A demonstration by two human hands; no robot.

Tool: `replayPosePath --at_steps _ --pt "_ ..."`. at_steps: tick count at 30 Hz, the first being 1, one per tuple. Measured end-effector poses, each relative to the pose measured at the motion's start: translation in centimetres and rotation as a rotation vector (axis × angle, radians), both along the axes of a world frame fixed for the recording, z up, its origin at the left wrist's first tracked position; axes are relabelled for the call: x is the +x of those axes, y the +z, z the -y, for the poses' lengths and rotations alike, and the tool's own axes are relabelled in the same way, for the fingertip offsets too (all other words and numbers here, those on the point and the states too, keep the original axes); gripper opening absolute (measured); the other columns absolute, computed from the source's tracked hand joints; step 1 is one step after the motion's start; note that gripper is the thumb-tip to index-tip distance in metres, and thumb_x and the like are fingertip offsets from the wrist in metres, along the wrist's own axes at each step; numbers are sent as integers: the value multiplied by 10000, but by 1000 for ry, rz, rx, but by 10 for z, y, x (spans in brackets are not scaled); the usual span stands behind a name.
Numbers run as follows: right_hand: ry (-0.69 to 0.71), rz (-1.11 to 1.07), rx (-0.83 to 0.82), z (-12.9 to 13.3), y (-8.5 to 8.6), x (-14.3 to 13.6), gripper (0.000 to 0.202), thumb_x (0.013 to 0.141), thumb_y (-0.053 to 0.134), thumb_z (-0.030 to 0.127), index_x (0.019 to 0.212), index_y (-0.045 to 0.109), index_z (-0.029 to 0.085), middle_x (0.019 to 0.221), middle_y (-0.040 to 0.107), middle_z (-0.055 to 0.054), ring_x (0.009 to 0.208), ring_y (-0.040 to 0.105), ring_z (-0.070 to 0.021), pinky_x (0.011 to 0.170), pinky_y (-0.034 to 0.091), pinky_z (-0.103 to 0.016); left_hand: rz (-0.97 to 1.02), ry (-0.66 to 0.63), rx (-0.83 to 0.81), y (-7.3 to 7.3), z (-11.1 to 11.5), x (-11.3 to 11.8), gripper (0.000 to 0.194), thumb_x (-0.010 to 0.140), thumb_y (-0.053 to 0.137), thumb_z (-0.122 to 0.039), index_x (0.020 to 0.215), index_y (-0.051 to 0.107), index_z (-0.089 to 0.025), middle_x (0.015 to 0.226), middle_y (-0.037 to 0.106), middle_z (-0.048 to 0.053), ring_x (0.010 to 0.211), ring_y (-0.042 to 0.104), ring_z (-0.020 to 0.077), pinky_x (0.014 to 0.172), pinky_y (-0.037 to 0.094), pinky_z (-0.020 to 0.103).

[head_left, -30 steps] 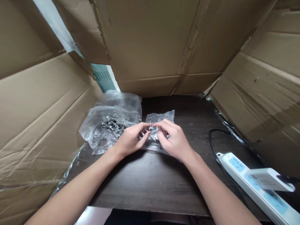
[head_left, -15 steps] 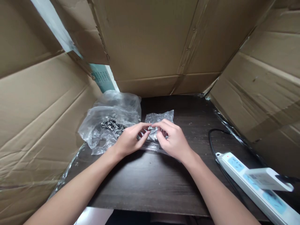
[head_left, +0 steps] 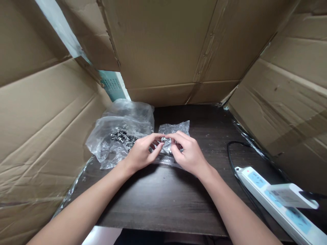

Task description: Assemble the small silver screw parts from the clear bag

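A small silvery metal bolt [head_left: 164, 139] is held up between my two hands above the dark tabletop. My left hand [head_left: 142, 151] has its fingertips closed on one end of it. The fingertips of my right hand [head_left: 188, 151] pinch at the other end; whether a nut or washer is there is too small to tell. Left of my hands, a pile of metal bolts [head_left: 123, 137] lies in a large open clear plastic bag [head_left: 98, 144]. A smaller clear bag [head_left: 174, 128] lies just behind and under my fingers, with some metal pieces partly hidden by my right hand.
Cardboard walls [head_left: 168, 47] enclose the dark table [head_left: 163, 200] at the back and both sides. On the right lies a white power strip [head_left: 277, 209] with a white plug-in adapter [head_left: 292, 195] and a black cable [head_left: 229, 156]. A greenish printed sheet [head_left: 112, 83] shows behind a gap at back left.
Both hands stay in nearly the same place around the bolt. The right index finger has shifted slightly at its end; the bags have not moved.
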State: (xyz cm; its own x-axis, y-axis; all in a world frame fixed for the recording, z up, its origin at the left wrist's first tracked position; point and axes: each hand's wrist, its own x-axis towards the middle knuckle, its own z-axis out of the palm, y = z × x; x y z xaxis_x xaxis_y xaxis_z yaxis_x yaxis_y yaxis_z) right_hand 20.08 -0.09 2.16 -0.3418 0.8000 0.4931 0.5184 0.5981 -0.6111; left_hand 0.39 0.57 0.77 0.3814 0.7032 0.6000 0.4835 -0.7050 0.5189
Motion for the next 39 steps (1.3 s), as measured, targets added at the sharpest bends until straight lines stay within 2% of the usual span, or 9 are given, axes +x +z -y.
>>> replayPosePath --at_steps 7,18,22,28,32,36,39 --pt "-5 -65 55 1 1 0 249 887 488 72 966 686 201 865 663 -30 745 606 -160 677 462 -283 28 -26 -42 2 3 4 228 946 590 -213 1161 640 -155 912 740 47 748 704 138 701 590 243" --pt "15 -88 54 1 0 -1 249 936 470 94 973 694 195 912 706 -43 814 655 -172 730 495 -291 58 -25 -65 0 3 4 228 938 607 -205 1154 645 -145 881 739 42 732 698 132 674 584 229" --pt "24 -113 -6 2 4 -2 257 956 462 119 997 704 196 958 716 -47 867 668 -179 777 507 -306 8 5 -4 -1 3 2 233 950 592 -205 1172 628 -143 927 743 56 745 703 135 694 591 239" --pt "-15 -137 -7 3 7 -5 207 958 509 187 994 713 189 860 673 -39 738 616 -159 678 503 -298 -59 34 142 -3 0 -1 251 956 581 -190 1200 616 -137 997 747 80 751 709 134 703 597 241" --pt "-26 -103 131 4 6 -4 283 927 513 152 1131 702 206 1037 649 -75 937 621 -204 831 544 -366 -17 71 148 -1 -1 0 243 947 590 -182 1185 625 -142 941 752 61 740 711 133 677 593 222" --pt "-37 94 275 4 5 -3 435 896 507 114 1297 652 201 1303 588 -134 1125 555 -281 936 526 -475 45 129 110 0 -1 0 220 931 618 -182 1146 643 -146 906 752 39 732 713 127 660 591 203" --pt "-32 128 351 4 6 -3 402 856 518 90 1179 718 221 1349 577 -121 1171 530 -309 967 505 -523 68 166 81 1 -1 1 214 929 629 -193 1137 652 -144 928 757 43 734 716 126 639 590 195"
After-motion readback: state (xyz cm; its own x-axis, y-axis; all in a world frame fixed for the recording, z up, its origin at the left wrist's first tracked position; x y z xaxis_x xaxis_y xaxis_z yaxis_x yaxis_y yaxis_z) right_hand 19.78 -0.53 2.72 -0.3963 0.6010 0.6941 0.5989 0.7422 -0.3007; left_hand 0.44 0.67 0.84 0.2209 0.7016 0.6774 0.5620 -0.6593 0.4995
